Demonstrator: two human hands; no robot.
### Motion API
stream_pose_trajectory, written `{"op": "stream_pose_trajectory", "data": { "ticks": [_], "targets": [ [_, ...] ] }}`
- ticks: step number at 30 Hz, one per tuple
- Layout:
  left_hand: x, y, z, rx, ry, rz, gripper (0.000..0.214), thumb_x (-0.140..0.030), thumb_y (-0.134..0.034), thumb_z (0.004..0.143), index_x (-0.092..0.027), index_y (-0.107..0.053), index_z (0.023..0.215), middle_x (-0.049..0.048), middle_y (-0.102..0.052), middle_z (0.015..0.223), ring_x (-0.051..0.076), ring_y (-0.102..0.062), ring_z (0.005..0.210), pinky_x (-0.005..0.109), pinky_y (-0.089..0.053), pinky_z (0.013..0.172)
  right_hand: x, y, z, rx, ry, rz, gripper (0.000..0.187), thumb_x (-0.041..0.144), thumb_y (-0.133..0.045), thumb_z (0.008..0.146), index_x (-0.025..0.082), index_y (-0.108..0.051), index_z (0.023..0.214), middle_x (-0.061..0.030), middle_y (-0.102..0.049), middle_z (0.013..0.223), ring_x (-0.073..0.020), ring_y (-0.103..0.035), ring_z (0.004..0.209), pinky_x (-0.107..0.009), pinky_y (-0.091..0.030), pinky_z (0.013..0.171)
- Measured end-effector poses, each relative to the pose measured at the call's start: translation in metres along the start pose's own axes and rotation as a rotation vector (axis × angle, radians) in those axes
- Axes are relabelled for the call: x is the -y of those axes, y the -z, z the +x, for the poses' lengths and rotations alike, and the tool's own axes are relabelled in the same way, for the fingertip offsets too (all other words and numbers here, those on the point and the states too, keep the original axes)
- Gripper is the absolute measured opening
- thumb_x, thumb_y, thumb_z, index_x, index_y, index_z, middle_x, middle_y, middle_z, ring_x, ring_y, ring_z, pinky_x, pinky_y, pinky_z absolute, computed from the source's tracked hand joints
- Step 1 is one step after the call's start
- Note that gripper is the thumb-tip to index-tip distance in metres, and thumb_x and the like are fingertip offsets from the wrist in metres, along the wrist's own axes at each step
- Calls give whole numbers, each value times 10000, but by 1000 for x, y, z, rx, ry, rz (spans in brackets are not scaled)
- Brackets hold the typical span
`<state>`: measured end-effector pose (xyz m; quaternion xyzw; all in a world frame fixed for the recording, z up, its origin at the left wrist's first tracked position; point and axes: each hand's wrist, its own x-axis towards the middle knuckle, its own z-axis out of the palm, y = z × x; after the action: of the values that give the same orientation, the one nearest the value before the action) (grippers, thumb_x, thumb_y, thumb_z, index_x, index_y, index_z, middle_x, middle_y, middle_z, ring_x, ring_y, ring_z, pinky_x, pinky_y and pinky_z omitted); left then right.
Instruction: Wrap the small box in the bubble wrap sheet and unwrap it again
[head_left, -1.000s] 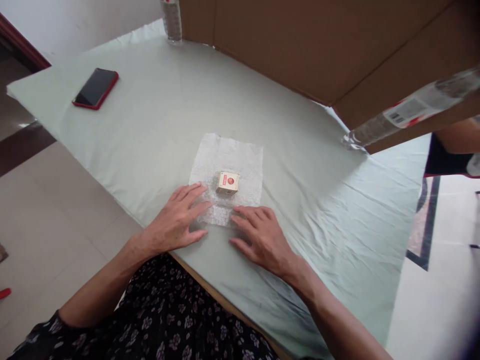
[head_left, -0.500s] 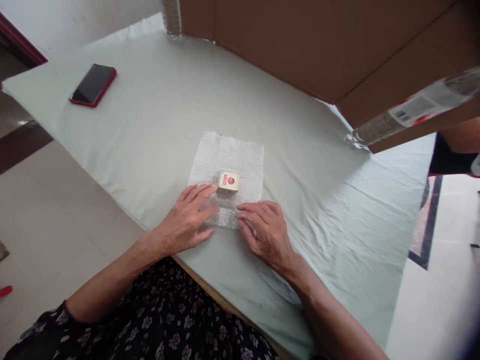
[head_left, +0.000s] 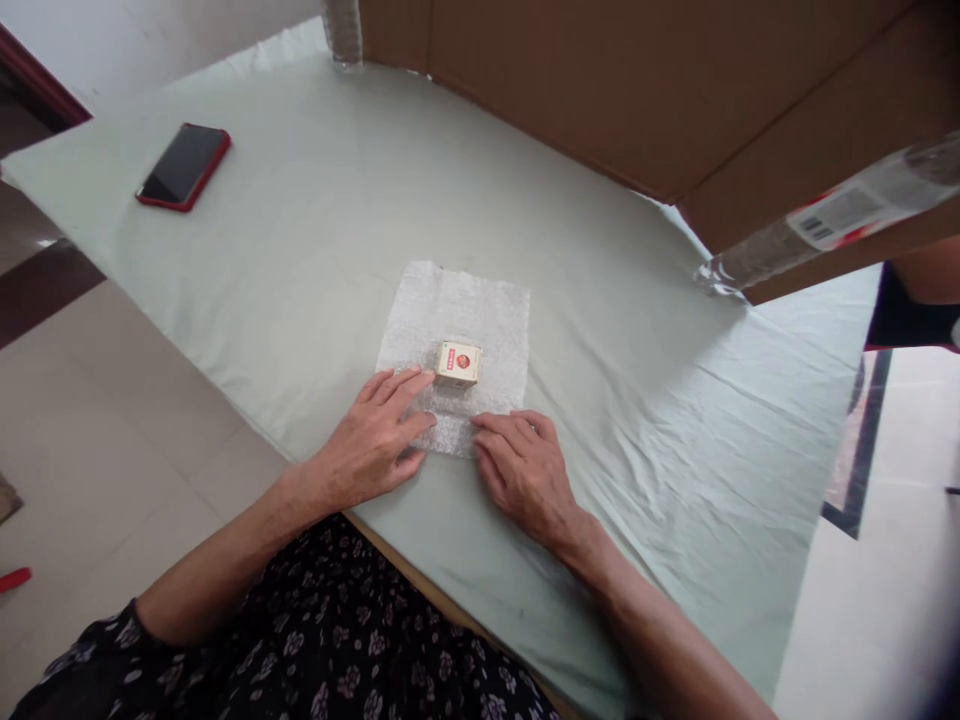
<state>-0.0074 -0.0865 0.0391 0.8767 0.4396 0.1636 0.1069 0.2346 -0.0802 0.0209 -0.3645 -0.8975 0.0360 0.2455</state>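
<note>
A small cream box point(head_left: 457, 363) with a red mark on top sits on a square sheet of white bubble wrap point(head_left: 457, 310) spread on the pale green tablecloth point(head_left: 315, 240). My left hand point(head_left: 371, 442) lies flat on the sheet's near left corner, fingers stretched toward the box. My right hand point(head_left: 519, 468) rests at the sheet's near edge with fingers curled down onto it; I cannot see whether they pinch the wrap.
A red-cased phone point(head_left: 184, 167) lies at the table's far left. A large cardboard box point(head_left: 637, 90) leans across the far right, with clear plastic bottles point(head_left: 825, 215) beside it and another bottle point(head_left: 343, 35) at the back. Another person's arm point(head_left: 926, 275) shows at the right edge.
Both hands have slid a little toward the box. The right hand's fingers, flat before, have curled over the sheet's near edge. The box has not moved.
</note>
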Motion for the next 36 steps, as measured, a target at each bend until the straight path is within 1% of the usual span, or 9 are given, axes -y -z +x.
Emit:
{"op": "stream_pose_trajectory", "data": {
  "ticks": [7,12,14,16,18,22,25,29,36],
  "targets": [
    [3,-1,-5,-65,18,4,173,-74,-605,833,-178,-686,946,173,-550,1469,349,-493,1403,569,-427,1150,1,10,0,-31,-30,105,90,173,-611,931,229,-631,999,-74,-769,1081,-211,-689,899,-413,-453,886],
    [2,-2,1,-257,23,-81,127,-86,-576,888,-177,-664,879,166,-650,1332,301,-620,1260,495,-536,1036,5,6,-2,27,-31,42,395,338,-673,914,169,-565,1253,-166,-716,1223,-294,-657,1058,-449,-445,886],
    [3,-1,6,-313,32,-104,119,-89,-578,893,-180,-655,892,156,-674,1288,282,-649,1208,467,-555,998,3,4,2,19,-49,-14,391,296,-668,916,149,-565,1263,-163,-725,1188,-293,-647,1044,-441,-436,876],
    [3,2,11,-339,32,-114,102,-98,-585,893,-180,-645,884,154,-686,1260,273,-666,1169,451,-561,974,0,3,7,-3,-68,-38,265,204,-635,922,168,-609,1183,-119,-750,1081,-261,-649,966,-416,-426,851],
    [4,5,16,-313,41,-116,40,-155,-627,882,-181,-643,907,163,-674,1285,287,-662,1174,464,-553,982,-4,3,14,-27,-81,-32,144,150,-600,928,207,-650,1052,-68,-756,970,-226,-646,884,-392,-414,823],
    [8,9,24,-200,50,-87,246,-304,-737,829,-175,-646,1017,194,-623,1372,345,-621,1244,520,-519,1029,-12,5,27,-94,-125,25,85,180,-605,944,238,-659,913,-33,-754,925,-203,-659,850,-376,-418,809],
    [11,8,32,-200,72,-72,132,-231,-687,863,-177,-653,978,168,-644,1354,326,-631,1235,500,-525,1026,-19,7,32,-130,-155,96,57,192,-625,937,238,-652,917,-46,-761,1006,-213,-687,919,-378,-449,834],
    [17,6,45,-234,136,-200,36,-179,-619,892,-187,-653,888,128,-689,1292,278,-661,1190,463,-542,1013,-31,9,40,-82,-254,213,32,231,-628,926,245,-649,906,-68,-741,1141,-240,-700,1017,-403,-491,876],
    [20,4,64,-191,302,-471,80,-220,-626,868,-180,-686,903,101,-724,1251,249,-685,1126,317,-574,761,-44,4,63,-40,-405,566,94,298,-643,908,241,-610,841,-72,-725,1205,-232,-685,1123,-399,-519,978]
  ]
}}
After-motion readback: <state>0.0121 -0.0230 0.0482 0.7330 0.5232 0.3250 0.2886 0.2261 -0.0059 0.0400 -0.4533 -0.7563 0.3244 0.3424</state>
